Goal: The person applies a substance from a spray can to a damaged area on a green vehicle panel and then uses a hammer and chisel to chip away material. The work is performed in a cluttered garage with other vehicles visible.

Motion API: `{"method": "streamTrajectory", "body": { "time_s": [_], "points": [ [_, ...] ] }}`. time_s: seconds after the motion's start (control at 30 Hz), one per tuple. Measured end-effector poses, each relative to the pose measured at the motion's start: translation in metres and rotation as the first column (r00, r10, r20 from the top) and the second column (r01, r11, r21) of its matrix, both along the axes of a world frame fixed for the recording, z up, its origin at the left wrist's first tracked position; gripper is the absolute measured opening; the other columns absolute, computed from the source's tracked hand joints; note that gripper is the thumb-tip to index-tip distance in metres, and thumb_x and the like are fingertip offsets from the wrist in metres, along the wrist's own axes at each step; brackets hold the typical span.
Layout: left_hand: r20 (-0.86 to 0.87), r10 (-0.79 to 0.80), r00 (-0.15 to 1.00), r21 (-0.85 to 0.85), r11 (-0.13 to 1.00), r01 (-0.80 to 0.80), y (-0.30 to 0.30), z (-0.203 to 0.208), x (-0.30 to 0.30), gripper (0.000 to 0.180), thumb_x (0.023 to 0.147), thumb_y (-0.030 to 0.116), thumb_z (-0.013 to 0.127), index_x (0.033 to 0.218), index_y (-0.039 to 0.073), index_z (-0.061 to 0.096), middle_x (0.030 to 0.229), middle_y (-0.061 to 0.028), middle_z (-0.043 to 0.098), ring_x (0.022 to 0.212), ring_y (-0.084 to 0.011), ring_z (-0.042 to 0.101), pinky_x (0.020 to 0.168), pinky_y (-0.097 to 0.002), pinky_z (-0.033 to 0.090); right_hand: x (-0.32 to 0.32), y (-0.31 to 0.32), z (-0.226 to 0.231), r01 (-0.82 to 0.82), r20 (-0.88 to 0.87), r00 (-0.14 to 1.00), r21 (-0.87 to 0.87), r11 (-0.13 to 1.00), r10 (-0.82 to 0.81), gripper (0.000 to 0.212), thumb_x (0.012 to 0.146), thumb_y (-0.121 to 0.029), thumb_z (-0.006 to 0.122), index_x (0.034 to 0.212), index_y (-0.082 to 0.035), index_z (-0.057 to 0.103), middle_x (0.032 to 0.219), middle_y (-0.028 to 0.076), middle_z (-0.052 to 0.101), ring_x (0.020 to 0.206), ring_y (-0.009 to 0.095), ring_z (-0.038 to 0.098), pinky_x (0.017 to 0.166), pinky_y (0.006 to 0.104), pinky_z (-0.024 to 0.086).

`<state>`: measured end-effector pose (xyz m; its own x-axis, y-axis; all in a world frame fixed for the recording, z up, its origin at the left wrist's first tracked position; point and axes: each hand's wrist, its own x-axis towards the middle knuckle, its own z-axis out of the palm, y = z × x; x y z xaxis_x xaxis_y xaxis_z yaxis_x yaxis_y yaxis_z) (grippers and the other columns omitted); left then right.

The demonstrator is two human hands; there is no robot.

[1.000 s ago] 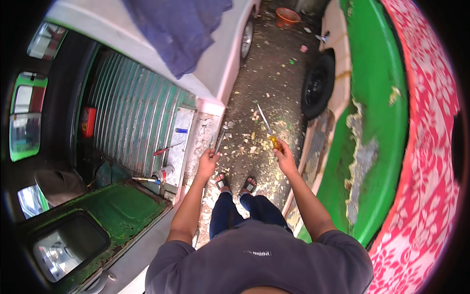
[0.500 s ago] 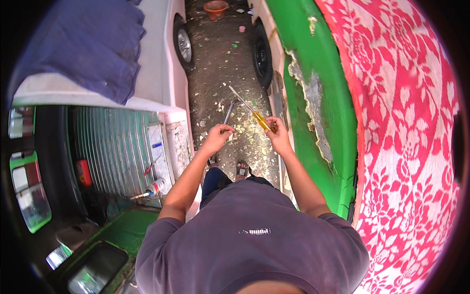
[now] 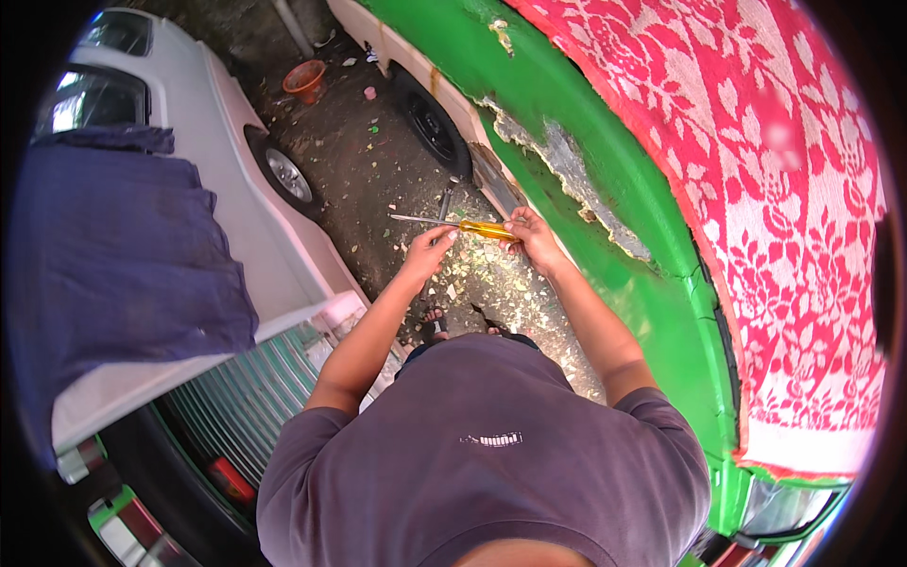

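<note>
Both my hands meet out in front of me, over the strip of dirt ground (image 3: 378, 180) between two vehicles. My right hand (image 3: 531, 238) is closed around the yellow handle of a screwdriver (image 3: 472, 228), holding it level, with its thin metal shaft pointing left and slightly away from me. My left hand (image 3: 430, 248) sits just below the shaft, fingertips curled up near where shaft meets handle; whether they actually pinch it I cannot tell. A second, darker tool (image 3: 443, 203) shows just beyond the screwdriver, and I cannot tell whether it is held or lying on the ground.

Close on my right rises the green car body (image 3: 605, 180), its lower edge ragged with a long patch of flaked paint and bare grey filler (image 3: 567, 161). A red and white flowered cloth (image 3: 756, 189) drapes over its top. On my left stands a white car (image 3: 283, 246) with a dark blue cloth (image 3: 113, 255) spread on it. The free lane between them is narrow, littered with pale chips under my hands, and it widens farther off toward an orange pot (image 3: 305, 80).
</note>
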<state>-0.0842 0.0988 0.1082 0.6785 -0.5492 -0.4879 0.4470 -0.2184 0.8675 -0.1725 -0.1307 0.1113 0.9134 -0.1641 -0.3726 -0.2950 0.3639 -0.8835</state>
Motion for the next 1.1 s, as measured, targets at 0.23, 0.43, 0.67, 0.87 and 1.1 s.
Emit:
{"method": "streamTrajectory", "body": {
  "time_s": [0.23, 0.43, 0.67, 0.87, 1.1],
  "points": [
    [-0.018, -0.081, 0.997, -0.147, 0.986, 0.077, 0.001, 0.009, 0.015, 0.027, 0.094, 0.025, 0.061, 0.119, 0.014, 0.063, 0.073, 0.0092, 0.04, 0.061, 0.0001, 0.037, 0.048, -0.0171, 0.031, 0.006, 0.027, -0.002, 0.067, 0.004, 0.998, 0.149, 0.987, -0.068, 0.018, 0.094, -0.01, 0.057, 0.104, -0.009, 0.042, 0.085, 0.01, 0.059, 0.061, 0.015, 0.058, 0.047, 0.023, 0.043],
    [-0.009, -0.052, 0.999, -0.212, 0.976, 0.048, -0.013, -0.004, 0.012, 0.022, 0.093, 0.021, 0.063, 0.115, 0.016, 0.065, 0.073, 0.0095, 0.041, 0.061, 0.0, 0.036, 0.047, -0.0164, 0.031, 0.003, 0.022, 0.001, 0.111, -0.019, 0.994, 0.253, 0.961, -0.11, 0.021, 0.095, -0.014, 0.056, 0.109, -0.007, 0.042, 0.088, 0.011, 0.059, 0.066, 0.018, 0.062, 0.051, 0.0259, 0.048],
    [-0.077, 0.111, 0.991, -0.336, 0.933, -0.131, -0.037, -0.002, 0.015, 0.018, 0.094, 0.021, 0.062, 0.109, 0.012, 0.066, 0.073, 0.0083, 0.044, 0.059, -0.0004, 0.036, 0.046, -0.0171, 0.032, -0.021, 0.005, -0.001, 0.303, -0.067, 0.953, 0.262, 0.916, -0.296, 0.03, 0.097, -0.021, 0.054, 0.12, -0.004, 0.045, 0.093, 0.014, 0.065, 0.074, 0.02, 0.065, 0.063, 0.0323, 0.055],
    [0.005, 0.174, 0.985, -0.299, 0.94, -0.165, -0.058, 0.001, 0.002, 0.018, 0.095, 0.023, 0.06, 0.108, 0.012, 0.065, 0.07, 0.0089, 0.038, 0.06, 0.0, 0.035, 0.048, -0.0171, 0.032, -0.039, 0.013, 0.002, 0.07, -0.144, 0.986, -0.085, 0.994, -0.081, 0.02, 0.095, -0.016, 0.055, 0.11, -0.003, 0.054, 0.093, 0.01, 0.066, 0.071, 0.015, 0.063, 0.063, 0.0294, 0.053],
    [-0.074, 0.045, 0.996, -0.396, 0.916, -0.071, -0.065, -0.007, 0.0, 0.018, 0.099, 0.023, 0.053, 0.111, 0.011, 0.059, 0.075, 0.0075, 0.04, 0.06, -0.0002, 0.036, 0.046, -0.0157, 0.033, -0.058, -0.01, -0.008, 0.097, -0.156, 0.981, -0.138, 0.986, -0.118, 0.018, 0.094, -0.016, 0.056, 0.108, -0.004, 0.057, 0.09, 0.007, 0.066, 0.071, 0.013, 0.062, 0.063, 0.0283, 0.052]
  ]
}}
